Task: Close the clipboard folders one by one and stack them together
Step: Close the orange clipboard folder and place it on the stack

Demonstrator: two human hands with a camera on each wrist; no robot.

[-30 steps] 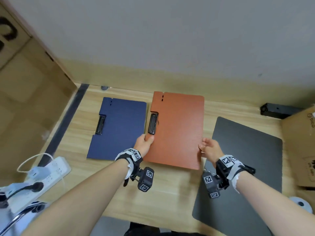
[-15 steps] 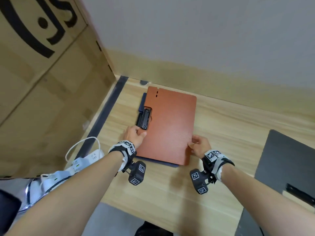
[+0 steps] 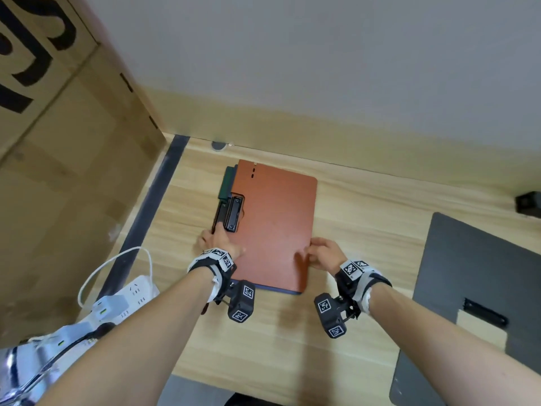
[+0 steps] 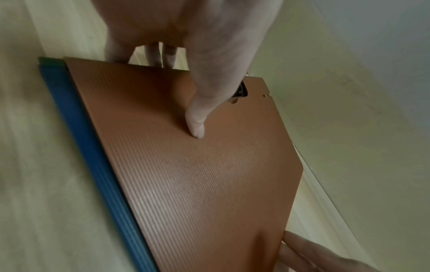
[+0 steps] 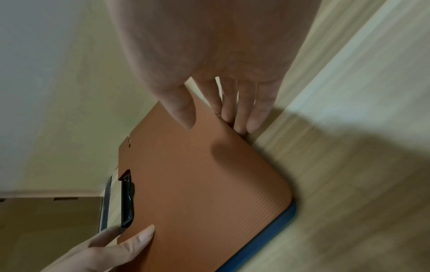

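An orange clipboard folder (image 3: 275,224) (image 4: 197,174) (image 5: 197,184) lies shut on top of a blue folder (image 3: 281,290) (image 4: 93,165) (image 5: 267,230). A green folder (image 3: 225,183) (image 4: 50,60) peeks out at the far left under them. My left hand (image 3: 218,240) (image 4: 177,92) (image 5: 121,243) holds the orange folder's left edge just below its black clip (image 3: 232,213) (image 5: 127,204), thumb on the cover and fingers down the side. My right hand (image 3: 320,253) (image 5: 216,125) (image 4: 302,254) holds the right edge, thumb over the cover and fingertips against the side.
The stack sits on a wooden table (image 3: 366,218) near the back wall. A large cardboard box (image 3: 58,142) stands to the left, with a white power strip (image 3: 128,300) below it. A dark grey mat (image 3: 483,273) covers the right side, and a small black device (image 3: 528,202) lies at the far right.
Both hands carried the orange folder left from beside the blue folder onto it. Since half a second ago it has settled flatter on the stack, and the hands kept their places at its edges.
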